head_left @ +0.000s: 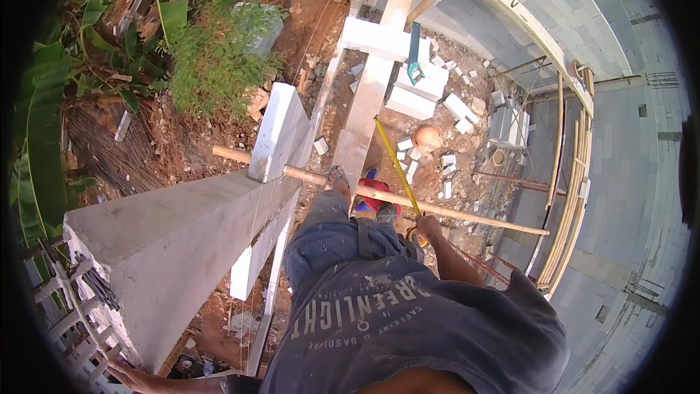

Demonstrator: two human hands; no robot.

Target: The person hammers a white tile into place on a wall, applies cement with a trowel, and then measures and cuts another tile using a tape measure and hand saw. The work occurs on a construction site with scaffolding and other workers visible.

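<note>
My right hand [429, 228] is closed around a tape measure [418, 237] in front of my body. Its yellow blade [397, 164] is drawn out, running away and slightly left, its far end near the plank walkway. At the lower left, my left hand [130, 375] is stretched out with nothing visible in it, close to the foot of a grey concrete beam [160, 211] and a rough wooden frame [76, 310]. Whether it touches either is hard to make out. A white block [275, 128] stands at the beam's far end, with a wooden pole [408, 204] crossing beside it.
I stand high on a narrow plank [370, 98]. White blocks [375, 38] and a green handsaw [415, 66] lie ahead. Below right are rubble and an orange bowl [428, 138]. Below me is someone in a red garment [373, 193]. Block walls [620, 175] rise right; banana leaves [44, 117] hang left.
</note>
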